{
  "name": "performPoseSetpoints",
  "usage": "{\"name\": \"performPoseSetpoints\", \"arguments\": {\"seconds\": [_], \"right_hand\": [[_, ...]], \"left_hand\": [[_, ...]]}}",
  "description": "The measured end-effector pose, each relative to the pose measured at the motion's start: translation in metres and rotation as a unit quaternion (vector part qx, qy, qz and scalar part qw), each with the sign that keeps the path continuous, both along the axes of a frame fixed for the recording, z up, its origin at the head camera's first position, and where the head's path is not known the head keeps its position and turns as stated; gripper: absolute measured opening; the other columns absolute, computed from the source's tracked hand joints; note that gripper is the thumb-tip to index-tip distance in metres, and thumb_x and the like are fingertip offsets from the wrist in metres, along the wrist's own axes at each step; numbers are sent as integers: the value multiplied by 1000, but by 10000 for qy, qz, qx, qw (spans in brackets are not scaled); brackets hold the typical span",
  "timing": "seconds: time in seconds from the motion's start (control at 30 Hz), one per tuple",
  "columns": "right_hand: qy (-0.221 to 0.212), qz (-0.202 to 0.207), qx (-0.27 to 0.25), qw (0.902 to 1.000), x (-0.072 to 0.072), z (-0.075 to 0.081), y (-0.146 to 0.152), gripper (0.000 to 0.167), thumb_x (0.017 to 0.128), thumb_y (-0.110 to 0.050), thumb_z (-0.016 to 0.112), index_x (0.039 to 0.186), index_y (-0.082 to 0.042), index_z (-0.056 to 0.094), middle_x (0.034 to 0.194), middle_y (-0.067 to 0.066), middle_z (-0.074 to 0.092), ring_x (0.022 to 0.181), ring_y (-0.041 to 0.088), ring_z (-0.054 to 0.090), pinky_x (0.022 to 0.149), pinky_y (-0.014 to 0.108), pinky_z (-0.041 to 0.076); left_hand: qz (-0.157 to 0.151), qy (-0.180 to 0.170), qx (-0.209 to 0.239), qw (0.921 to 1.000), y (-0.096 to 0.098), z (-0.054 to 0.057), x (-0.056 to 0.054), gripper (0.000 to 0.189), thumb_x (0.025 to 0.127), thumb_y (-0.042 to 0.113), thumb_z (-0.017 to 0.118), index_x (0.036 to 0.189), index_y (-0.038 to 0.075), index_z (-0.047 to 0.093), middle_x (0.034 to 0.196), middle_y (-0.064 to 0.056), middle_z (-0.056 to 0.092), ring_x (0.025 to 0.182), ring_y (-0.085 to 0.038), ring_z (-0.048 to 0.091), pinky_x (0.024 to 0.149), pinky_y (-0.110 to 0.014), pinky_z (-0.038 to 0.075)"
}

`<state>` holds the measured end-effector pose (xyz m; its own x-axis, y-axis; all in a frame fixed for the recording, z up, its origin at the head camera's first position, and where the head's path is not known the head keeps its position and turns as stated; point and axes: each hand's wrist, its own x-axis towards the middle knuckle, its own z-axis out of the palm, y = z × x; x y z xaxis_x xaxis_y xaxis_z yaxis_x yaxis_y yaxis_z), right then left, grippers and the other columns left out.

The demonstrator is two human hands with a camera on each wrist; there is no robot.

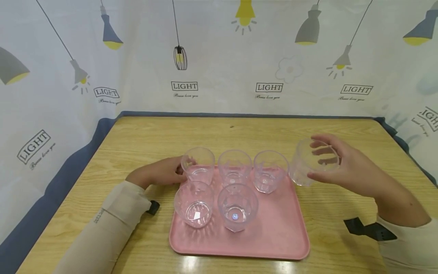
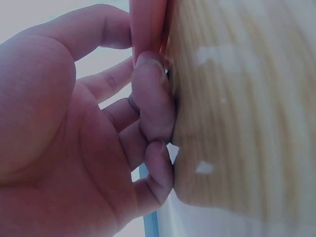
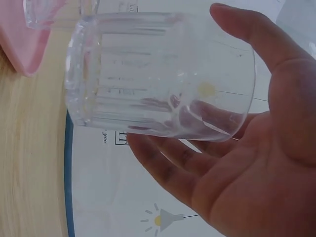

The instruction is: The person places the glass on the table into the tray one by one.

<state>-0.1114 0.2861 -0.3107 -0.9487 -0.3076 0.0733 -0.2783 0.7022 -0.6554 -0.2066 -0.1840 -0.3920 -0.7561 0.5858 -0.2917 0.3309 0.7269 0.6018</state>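
My right hand (image 1: 337, 160) holds a clear tumbler (image 1: 302, 167) between thumb and fingers, just past the right rim of a pink tray (image 1: 270, 236). In the right wrist view, the tumbler (image 3: 158, 79) has a ribbed lower part, and its base is off the table. My left hand (image 1: 167, 170) grips the tray's far left edge. Seen from the left wrist, the thumb and curled fingers (image 2: 154, 106) pinch the tray rim (image 2: 148, 24) low against the table. Several matching tumblers stand upright on the tray, three in the back row and two in front, including one near tumbler (image 1: 237, 213).
The tray lies on a wood-grain table (image 1: 164, 133). A white curtain printed with lamps (image 1: 222, 72) hangs behind and at both sides. Black straps hang at both wrists, one strap (image 1: 369, 229) below the right forearm.
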Motion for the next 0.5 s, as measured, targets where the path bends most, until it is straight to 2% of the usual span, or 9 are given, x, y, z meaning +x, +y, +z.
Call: {"name": "performPoseSetpoints", "arguments": {"seconds": [0.27,0.5], "right_hand": [[-155,343,122,9992,6,0,-3,85,83,-24,83,151,-14,33,139,16,52,121,40,57,87,18,50],[-62,581,124,9982,10,0,-7,84,80,-23,85,148,-13,37,137,14,54,119,37,58,89,17,49]], "left_hand": [[-25,0,56,10000,0,0,0,45,96,30,63,138,17,51,116,-6,61,102,-20,53,92,-38,44],[-46,6,93,9999,-1,-1,0,45,96,29,63,138,17,51,120,-6,62,105,-19,53,95,-39,44]]}}
